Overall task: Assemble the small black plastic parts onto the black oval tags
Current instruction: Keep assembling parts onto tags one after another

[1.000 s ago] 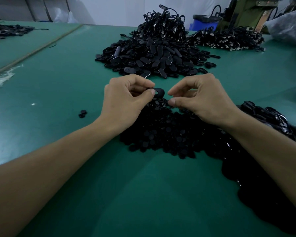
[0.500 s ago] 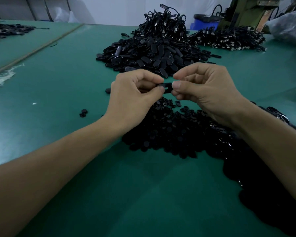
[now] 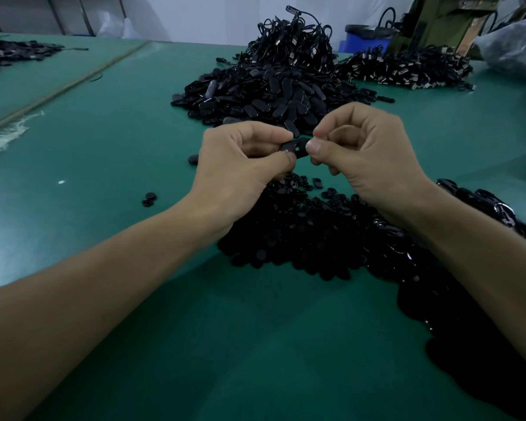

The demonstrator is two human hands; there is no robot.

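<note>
Head view: oval tag [image 3: 298,146], long axis crosswise, left grip [image 3: 240,168] pinching one end, right grip [image 3: 368,153] the other.

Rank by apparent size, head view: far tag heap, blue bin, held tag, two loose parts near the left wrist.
1. tag heap
2. blue bin, partly hidden
3. held tag and loose parts look alike; tag mostly covered

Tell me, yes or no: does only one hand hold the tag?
No, the left hand and the right hand both pinch the oval tag.
</note>
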